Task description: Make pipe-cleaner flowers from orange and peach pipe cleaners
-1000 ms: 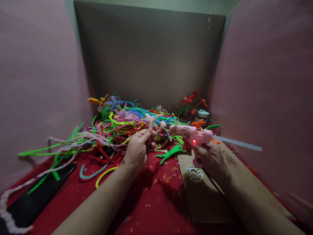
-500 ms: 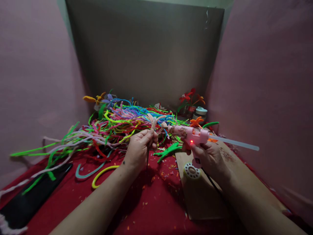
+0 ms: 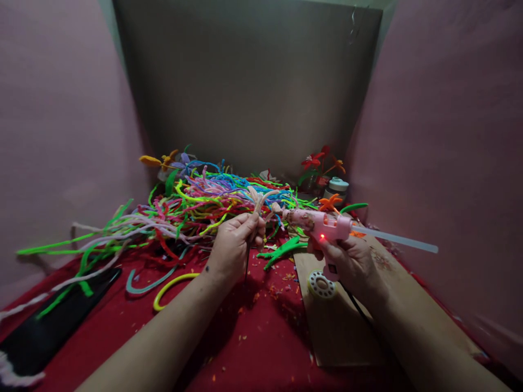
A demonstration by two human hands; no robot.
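Observation:
My left hand (image 3: 233, 246) is closed around a thin dark stem topped by a small pale pink pipe-cleaner flower (image 3: 260, 199), held upright over the red cloth. My right hand (image 3: 352, 261) grips a pink hot glue gun (image 3: 322, 225) whose red light glows. Its nozzle points left, close to the base of the flower's petals. A clear glue stick (image 3: 398, 238) juts out of the gun's back to the right.
A big tangle of coloured pipe cleaners (image 3: 192, 207) lies behind my hands. A wooden board (image 3: 351, 326) with a white round roll (image 3: 322, 284) sits under the right hand. Finished flowers (image 3: 316, 162) and a small jar (image 3: 337, 188) stand at the back right. A black flat object (image 3: 49, 332) lies left.
The glue gun's nozzle has moved left, closer to the flower. The left hand keeps holding the stem in nearly the same place.

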